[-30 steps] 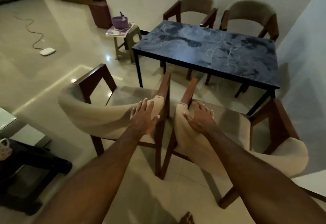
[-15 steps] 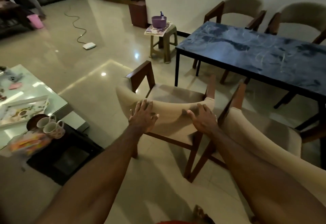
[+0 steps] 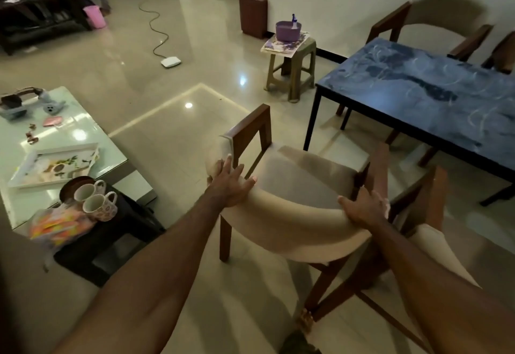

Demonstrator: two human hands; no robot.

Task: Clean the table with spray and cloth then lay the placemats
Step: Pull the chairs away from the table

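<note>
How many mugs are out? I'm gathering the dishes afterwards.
2: one mug and another mug side by side at the glass coffee table's near corner. Others may be hidden.

Both your arms are stretched forward and down, bare from the elbow to the wrist, and they come closer together toward the hands. Your left hand (image 3: 230, 183) lies palm down with the fingers straight and spread a little, the fingertips pointing away from you and the thumb out to the right side. Your right hand (image 3: 362, 207) is lower and more to the right, the palm also down, its fingers bent over an edge so that the tips are partly hidden, the thumb pointing to the left. The two hands are well apart.
</note>
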